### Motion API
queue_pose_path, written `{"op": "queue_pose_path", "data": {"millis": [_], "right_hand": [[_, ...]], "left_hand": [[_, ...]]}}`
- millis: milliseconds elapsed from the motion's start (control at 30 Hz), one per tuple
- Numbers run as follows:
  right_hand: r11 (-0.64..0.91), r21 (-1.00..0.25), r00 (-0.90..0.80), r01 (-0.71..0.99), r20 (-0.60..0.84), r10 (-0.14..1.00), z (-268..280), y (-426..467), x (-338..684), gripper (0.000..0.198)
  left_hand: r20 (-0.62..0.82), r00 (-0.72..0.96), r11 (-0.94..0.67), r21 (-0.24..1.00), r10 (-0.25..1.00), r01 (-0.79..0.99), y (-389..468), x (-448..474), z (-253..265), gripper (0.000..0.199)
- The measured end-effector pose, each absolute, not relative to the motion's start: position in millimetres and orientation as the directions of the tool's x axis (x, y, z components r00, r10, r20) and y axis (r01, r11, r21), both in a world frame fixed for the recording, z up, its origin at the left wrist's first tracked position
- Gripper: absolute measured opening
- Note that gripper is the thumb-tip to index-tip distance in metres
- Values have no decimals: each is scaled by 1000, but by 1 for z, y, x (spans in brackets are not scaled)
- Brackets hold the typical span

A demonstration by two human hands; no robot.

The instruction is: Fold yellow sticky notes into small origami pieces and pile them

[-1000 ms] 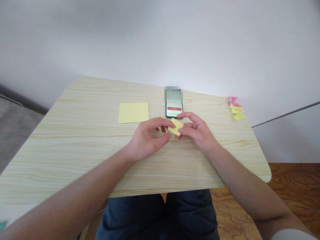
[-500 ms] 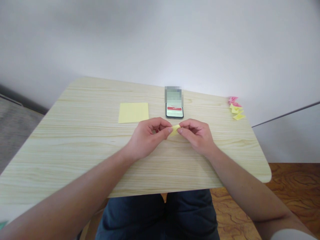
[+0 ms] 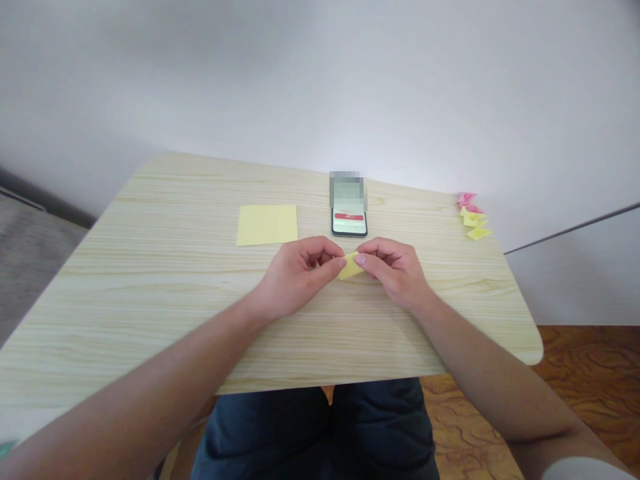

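Observation:
A small folded piece of yellow paper [image 3: 351,268] is pinched between my two hands, over the middle of the table. My left hand [image 3: 300,275] grips its left end between thumb and fingers. At the upper right edge, the thumb and fingertips of my right hand [image 3: 395,268] close on the same paper. Just beyond the hands lies a phone [image 3: 349,223] with a lit screen, its upper part blurred out. A flat yellow sheet of paper [image 3: 267,225] rests left of the phone.
On the right back edge of the table [image 3: 150,267] sit folded pink paper [image 3: 467,199] and folded yellow paper pieces [image 3: 473,217] in a row. A white wall [image 3: 320,87] rises behind the table. My legs [image 3: 320,433] are under the front edge.
The folded paper shows more of its face now, its lower edge turned toward me. My fingers have shifted slightly on it; the phone and other papers stay put.

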State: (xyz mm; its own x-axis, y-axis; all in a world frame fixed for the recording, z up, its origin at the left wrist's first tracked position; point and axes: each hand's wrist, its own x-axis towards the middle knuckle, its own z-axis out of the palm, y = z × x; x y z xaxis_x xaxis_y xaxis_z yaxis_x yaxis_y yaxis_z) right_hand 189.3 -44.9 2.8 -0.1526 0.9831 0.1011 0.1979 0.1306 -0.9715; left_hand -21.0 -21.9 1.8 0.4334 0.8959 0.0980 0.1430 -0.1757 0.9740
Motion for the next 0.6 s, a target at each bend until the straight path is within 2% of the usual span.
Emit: {"op": "queue_pose_path", "data": {"millis": [100,200,400,500,600], "right_hand": [[122,-978,-174,168,93,980,2,-45,189,24],[149,-967,-176,207,113,978,1,-45,189,21],[226,-944,-125,240,201,972,1,-44,190,17],[253,-929,-128,269,226,966,1,-45,190,16],[304,-899,-121,316,280,952,1,-45,189,13]], "left_hand": [[110,446,-210,961,888,181,-23,-21,-1,20],[133,444,-256,939,886,228,-24,-21,0,21],[320,350,-415,878,880,240,-25,-22,2,17],[355,355,-456,851,865,261,-24,-23,0,10],[375,340,-472,839,863,272,-24,-23,0,14]]}}
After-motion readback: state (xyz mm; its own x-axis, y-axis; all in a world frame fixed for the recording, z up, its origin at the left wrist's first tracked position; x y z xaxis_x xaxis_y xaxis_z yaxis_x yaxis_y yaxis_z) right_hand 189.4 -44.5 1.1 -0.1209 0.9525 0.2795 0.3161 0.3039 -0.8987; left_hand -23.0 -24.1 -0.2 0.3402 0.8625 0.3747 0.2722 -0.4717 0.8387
